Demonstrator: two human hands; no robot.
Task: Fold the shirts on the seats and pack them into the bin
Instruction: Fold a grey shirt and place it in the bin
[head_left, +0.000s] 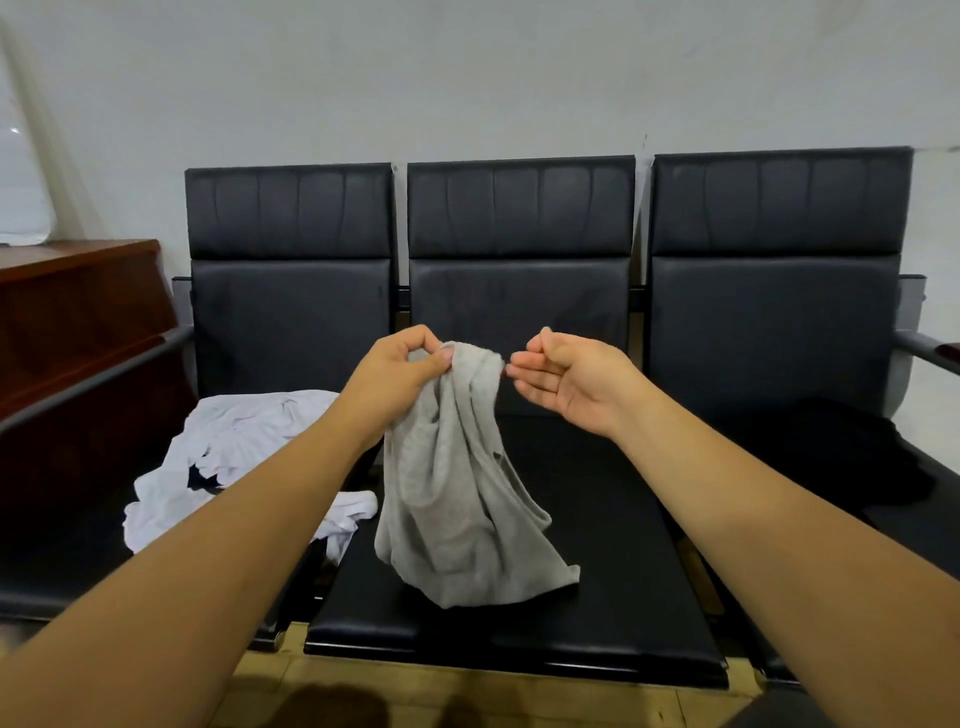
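**Item 1: grey shirt**. Location: middle seat of a row of three black padded seats. It is bunched, its top lifted clear, and its lower folds rest on the cushion toward six o'clock.
- Handling (judged): light, soft and limp knit. It hangs in loose vertical folds with no stiffness, so it will sag from any single point and needs two holds to spread flat. It is not fragile and looks unlikely to slip.
- Where to take hold (judged): two matching points along the top edge, shoulders or hem corners, well apart, so the cloth can be shaken open and laid on the cushion. Which edge is uppermost cannot be told.

**Item 2: left hand**. It pinches the shirt's top between thumb and fingers at about eleven o'clock of the bundle and carries its weight.

**Item 3: right hand**. It is palm-up with fingers loosely curled and holds nothing. The fingertips are just beside the shirt's top edge at one o'clock; whether they touch it cannot be told.

**Item 4: white shirt**. It lies crumpled on the left seat, at nine o'clock of the grey shirt, untouched.

**Item 5: black garment**. It is heaped on the right seat, at three o'clock. It is dark on dark, so its shape is unclear.

**Item 6: bin.** Not in view.
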